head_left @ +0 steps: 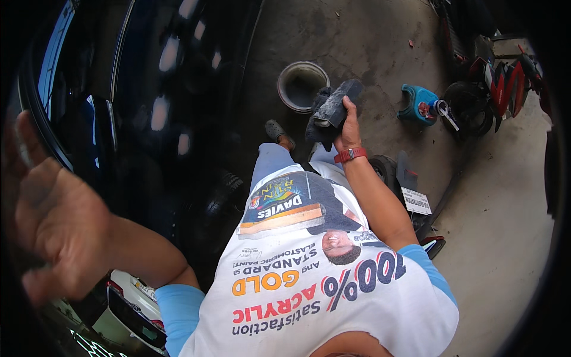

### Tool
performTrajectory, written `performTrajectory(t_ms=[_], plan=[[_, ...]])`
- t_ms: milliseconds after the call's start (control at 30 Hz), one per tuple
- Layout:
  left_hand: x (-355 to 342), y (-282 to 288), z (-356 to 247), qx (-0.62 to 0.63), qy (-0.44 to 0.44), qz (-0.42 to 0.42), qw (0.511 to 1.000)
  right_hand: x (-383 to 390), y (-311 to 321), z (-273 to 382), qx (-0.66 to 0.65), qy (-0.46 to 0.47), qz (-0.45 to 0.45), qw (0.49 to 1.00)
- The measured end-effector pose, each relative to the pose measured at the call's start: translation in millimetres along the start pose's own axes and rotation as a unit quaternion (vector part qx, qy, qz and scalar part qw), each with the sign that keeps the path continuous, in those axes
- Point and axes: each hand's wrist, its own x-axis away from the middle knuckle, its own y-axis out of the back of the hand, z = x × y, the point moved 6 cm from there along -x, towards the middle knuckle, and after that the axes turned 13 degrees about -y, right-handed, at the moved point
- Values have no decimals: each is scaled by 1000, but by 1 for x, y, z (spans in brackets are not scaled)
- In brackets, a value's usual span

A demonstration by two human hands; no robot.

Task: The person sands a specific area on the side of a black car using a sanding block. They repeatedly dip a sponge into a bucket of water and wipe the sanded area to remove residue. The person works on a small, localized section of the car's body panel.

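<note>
My right hand (349, 128) is closed around a dark block (336, 107) dusted with grey, its thumb lying along the side. A crumpled dark cloth (321, 134) is bunched against the block in the same grip. On the left, my left hand (62, 223) is raised beside the glossy black car (184, 89), somewhat blurred. Its fingers are spread and nothing shows in it. Whether it touches the car I cannot tell.
A round bucket (303, 66) stands on the concrete floor ahead of my feet. Farther right are a blue jug (419, 104) and a red and black motorcycle (505, 89). Another vehicle's wheel (383, 169) is close by my right forearm, with a white sign (416, 201) next to it.
</note>
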Motion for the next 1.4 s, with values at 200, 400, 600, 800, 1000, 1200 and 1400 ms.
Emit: performTrajectory(t_ms=[200,400,600,800,1000,1200,1400], plan=[[355,72,193,-69,659,-211,719,2,-92,-26,62,-49,80,994],[431,86,232,249,576,-408,664,-16,-152,-61,143,-74,131,978],[450,154,285,230,674,-361,603,-54,-137,-26,98,-31,64,993],[459,208,353,-85,804,-154,567,-156,30,-13,337,-88,-236,907],[531,209,441,-12,877,-15,479,-238,113,-60,479,-166,-341,792],[642,212,567,-205,737,323,557,-375,176,-78,623,-198,-337,678],[722,200,686,-270,677,403,553,-512,283,-92,616,-143,-391,669]])
